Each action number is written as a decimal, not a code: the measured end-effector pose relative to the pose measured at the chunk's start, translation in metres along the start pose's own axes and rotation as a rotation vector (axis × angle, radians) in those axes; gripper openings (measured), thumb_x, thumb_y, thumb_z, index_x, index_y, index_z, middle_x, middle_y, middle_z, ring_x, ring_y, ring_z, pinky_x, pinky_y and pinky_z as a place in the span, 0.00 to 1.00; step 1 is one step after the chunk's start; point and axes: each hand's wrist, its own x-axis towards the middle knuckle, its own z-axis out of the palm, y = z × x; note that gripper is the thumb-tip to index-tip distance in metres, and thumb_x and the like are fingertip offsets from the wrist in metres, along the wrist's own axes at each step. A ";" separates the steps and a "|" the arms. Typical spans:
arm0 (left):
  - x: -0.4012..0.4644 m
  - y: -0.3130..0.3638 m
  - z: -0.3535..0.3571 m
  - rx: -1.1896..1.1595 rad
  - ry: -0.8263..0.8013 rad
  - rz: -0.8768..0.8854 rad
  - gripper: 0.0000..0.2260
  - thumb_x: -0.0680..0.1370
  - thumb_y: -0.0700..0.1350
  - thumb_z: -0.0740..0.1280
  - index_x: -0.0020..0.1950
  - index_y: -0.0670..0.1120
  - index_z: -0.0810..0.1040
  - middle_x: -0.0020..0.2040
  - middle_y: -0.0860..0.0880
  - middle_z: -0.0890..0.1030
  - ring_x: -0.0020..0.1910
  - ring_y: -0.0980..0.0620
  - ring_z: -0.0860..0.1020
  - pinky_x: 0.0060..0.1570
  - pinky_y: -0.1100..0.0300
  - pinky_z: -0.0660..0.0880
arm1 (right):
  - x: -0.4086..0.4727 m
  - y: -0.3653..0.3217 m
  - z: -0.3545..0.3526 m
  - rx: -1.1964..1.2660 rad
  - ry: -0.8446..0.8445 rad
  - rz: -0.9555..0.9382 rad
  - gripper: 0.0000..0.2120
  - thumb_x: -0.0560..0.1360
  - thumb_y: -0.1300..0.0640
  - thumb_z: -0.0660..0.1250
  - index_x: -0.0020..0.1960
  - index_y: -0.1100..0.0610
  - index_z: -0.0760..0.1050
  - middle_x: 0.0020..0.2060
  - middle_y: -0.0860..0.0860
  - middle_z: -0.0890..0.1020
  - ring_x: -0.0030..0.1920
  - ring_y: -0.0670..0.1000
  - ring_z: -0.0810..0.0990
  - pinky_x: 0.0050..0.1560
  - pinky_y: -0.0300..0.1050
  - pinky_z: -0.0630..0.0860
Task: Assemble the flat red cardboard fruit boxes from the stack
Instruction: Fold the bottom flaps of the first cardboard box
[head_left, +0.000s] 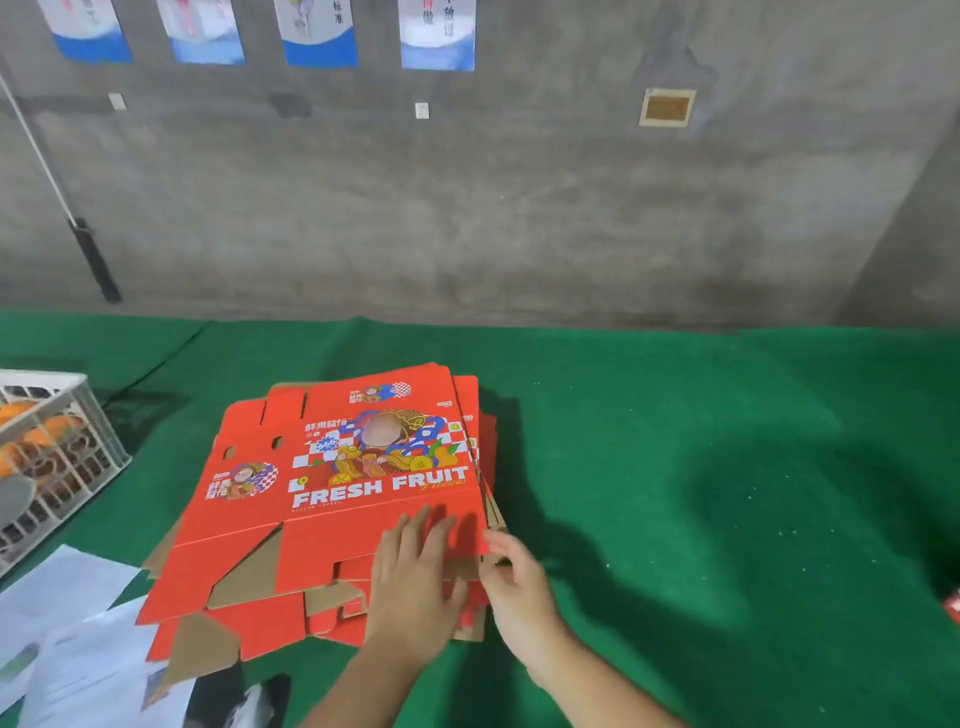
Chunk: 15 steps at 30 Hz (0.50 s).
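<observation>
Fruit packing room, concrete wall (519, 208), crate (78, 441)

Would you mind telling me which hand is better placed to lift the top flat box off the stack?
The right hand: its fingers curl at the near right corner edge of the top flat box, ready to peel it up. The left hand lies flat on top, better for steadying.

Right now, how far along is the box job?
Nothing looks assembled: every box in view lies flat in the stack. In hand: the left hand presses the top box while the right hand grips its near right corner. Left: the whole stack.
</observation>
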 end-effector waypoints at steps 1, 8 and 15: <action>0.011 -0.004 0.001 0.100 -0.114 -0.082 0.35 0.81 0.58 0.62 0.84 0.58 0.50 0.85 0.49 0.50 0.84 0.40 0.48 0.81 0.41 0.45 | 0.014 -0.002 0.010 -0.062 0.021 -0.016 0.20 0.82 0.64 0.62 0.71 0.49 0.75 0.65 0.53 0.79 0.59 0.46 0.83 0.49 0.46 0.84; 0.018 -0.023 0.000 0.365 -0.180 -0.017 0.30 0.79 0.61 0.66 0.80 0.63 0.60 0.80 0.56 0.65 0.72 0.42 0.68 0.65 0.44 0.69 | 0.043 -0.016 0.036 -0.480 0.167 0.141 0.33 0.78 0.48 0.66 0.81 0.43 0.59 0.71 0.53 0.71 0.70 0.58 0.71 0.69 0.57 0.74; -0.006 -0.002 0.000 0.386 0.194 0.344 0.14 0.78 0.56 0.70 0.63 0.57 0.84 0.56 0.58 0.85 0.46 0.48 0.81 0.38 0.51 0.78 | 0.052 -0.014 -0.003 -0.270 0.242 0.265 0.20 0.80 0.44 0.67 0.66 0.55 0.77 0.55 0.54 0.83 0.54 0.57 0.82 0.51 0.51 0.82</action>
